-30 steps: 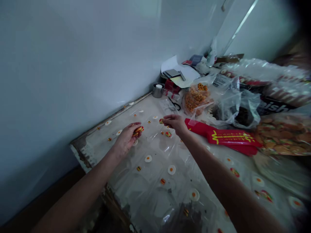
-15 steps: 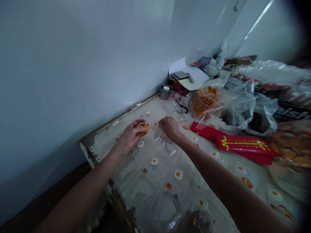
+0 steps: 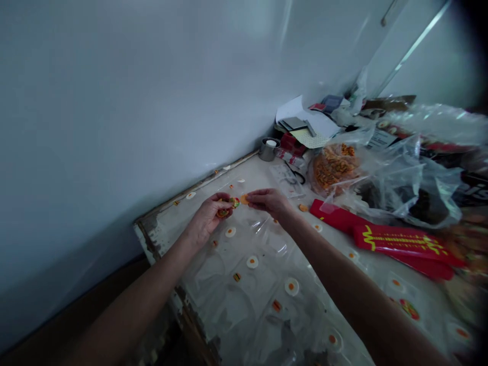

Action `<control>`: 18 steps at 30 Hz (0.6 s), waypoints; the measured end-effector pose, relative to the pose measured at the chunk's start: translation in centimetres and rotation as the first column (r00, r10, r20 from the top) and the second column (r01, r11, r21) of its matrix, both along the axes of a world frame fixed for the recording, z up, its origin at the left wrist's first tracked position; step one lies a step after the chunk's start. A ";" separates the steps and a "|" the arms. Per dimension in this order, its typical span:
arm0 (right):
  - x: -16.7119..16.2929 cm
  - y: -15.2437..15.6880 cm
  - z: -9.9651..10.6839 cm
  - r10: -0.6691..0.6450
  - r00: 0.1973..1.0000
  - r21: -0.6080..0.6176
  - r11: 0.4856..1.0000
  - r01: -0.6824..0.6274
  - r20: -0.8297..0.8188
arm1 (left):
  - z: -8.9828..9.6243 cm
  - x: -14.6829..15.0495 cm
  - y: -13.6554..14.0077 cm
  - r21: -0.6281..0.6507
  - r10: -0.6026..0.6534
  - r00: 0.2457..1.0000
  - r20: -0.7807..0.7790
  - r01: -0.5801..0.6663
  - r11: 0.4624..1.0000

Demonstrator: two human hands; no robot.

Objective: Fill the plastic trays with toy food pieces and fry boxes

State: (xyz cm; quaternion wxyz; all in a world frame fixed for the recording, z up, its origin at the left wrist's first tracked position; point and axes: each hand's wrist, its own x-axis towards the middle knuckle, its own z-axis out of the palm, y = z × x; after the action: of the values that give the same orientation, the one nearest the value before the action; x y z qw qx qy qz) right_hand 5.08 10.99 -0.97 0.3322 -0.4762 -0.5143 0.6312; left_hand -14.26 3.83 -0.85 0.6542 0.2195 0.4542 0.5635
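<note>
My left hand [image 3: 209,215] holds a small stack of orange, red and green toy burger pieces [image 3: 229,206] above the far left part of the table. My right hand [image 3: 269,200] pinches a small orange round piece [image 3: 244,199] right beside that stack, nearly touching it. Both hands hover over a clear plastic sheet [image 3: 259,269] that lies on the table. Fried-egg shaped pieces [image 3: 252,262] and tiny burger pieces [image 3: 237,277] lie scattered on it.
Red printed cartons [image 3: 389,235] lie to the right. Behind them are clear bags, one full of orange pieces [image 3: 333,169]. A small metal tin [image 3: 269,149], scissors [image 3: 295,174] and papers [image 3: 301,119] sit at the back by the wall. The worn table corner [image 3: 147,235] is at left.
My right hand lifted an orange piece off the sheet and brought it up to the stack in my left hand. The camera shifted slightly left and down.
</note>
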 end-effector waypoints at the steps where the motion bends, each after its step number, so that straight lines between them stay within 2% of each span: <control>1: -0.6 1.1 -0.1 -0.031 0.993 0.139 0.990 0.015 0.113 | 0.0 -0.7 0.2 -0.005 0.024 1.000 -0.018 -0.024 1.000; 2: -1.3 2.2 -0.2 -0.074 0.961 0.308 0.951 -0.013 0.267 | 0.1 -1.4 0.4 -0.009 0.043 0.998 -0.037 -0.043 0.999; 3: -1.9 3.1 -0.4 -0.126 0.895 0.462 0.882 -0.096 0.428 | 0.1 -2.0 0.6 -0.011 0.060 0.997 -0.056 -0.061 0.998; 4: -2.6 3.9 -0.6 -0.176 0.807 0.561 0.799 -0.218 0.564 | 0.2 -2.5 0.8 -0.014 0.079 0.994 -0.072 -0.080 0.997; 6: -3.5 4.9 -1.1 -0.213 0.655 0.599 0.666 -0.446 0.725 | 0.3 -3.2 1.1 -0.017 0.109 0.990 -0.088 -0.111 0.994; 8: -4.0 5.0 -1.5 -0.165 0.602 0.561 0.610 -0.560 0.781 | 0.3 -3.5 1.4 -0.017 0.128 0.988 -0.092 -0.130 0.991; 10: -3.9 4.3 -1.6 -0.133 0.596 0.550 0.578 -0.603 0.792 | 0.1 -3.4 1.6 -0.010 0.132 0.987 -0.088 -0.134 0.991; 11: -3.8 3.8 -1.5 -0.138 0.614 0.566 0.578 -0.588 0.777 | 0.0 -3.3 1.7 -0.007 0.131 0.988 -0.085 -0.132 0.991; 12: -3.8 3.3 -1.3 -0.138 0.656 0.589 0.603 -0.538 0.742 | -0.1 -3.1 1.8 -0.006 0.126 0.989 -0.081 -0.127 0.992; 13: -3.8 2.7 -1.2 -0.122 0.723 0.603 0.654 -0.457 0.680 | -0.2 -2.8 1.9 -0.007 0.121 0.990 -0.079 -0.122 0.993; 14: -3.8 2.3 -1.0 -0.079 0.804 0.586 0.727 -0.358 0.590 | -0.3 -2.6 2.0 -0.011 0.116 0.990 -0.077 -0.117 0.993; 16: -4.3 1.7 -0.9 0.051 0.940 0.429 0.880 -0.202 0.339 | -0.5 -2.0 2.2 -0.022 0.108 0.991 -0.073 -0.110 0.994; 17: -4.6 1.7 -0.8 0.113 0.971 0.321 0.930 -0.178 0.211 | -0.6 -1.9 2.2 -0.026 0.104 0.992 -0.069 -0.106 0.994; 18: -5.0 1.9 -0.8 0.150 0.983 0.227 0.959 -0.170 0.105 | -0.5 -1.8 2.3 -0.028 0.102 0.993 -0.063 -0.104 0.994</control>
State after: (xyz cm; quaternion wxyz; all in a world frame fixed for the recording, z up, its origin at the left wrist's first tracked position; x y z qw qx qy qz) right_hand 0.10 12.86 -1.76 0.3113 -0.4173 -0.6361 0.5695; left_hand -16.09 6.15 -1.39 0.6132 0.2026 0.4937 0.5824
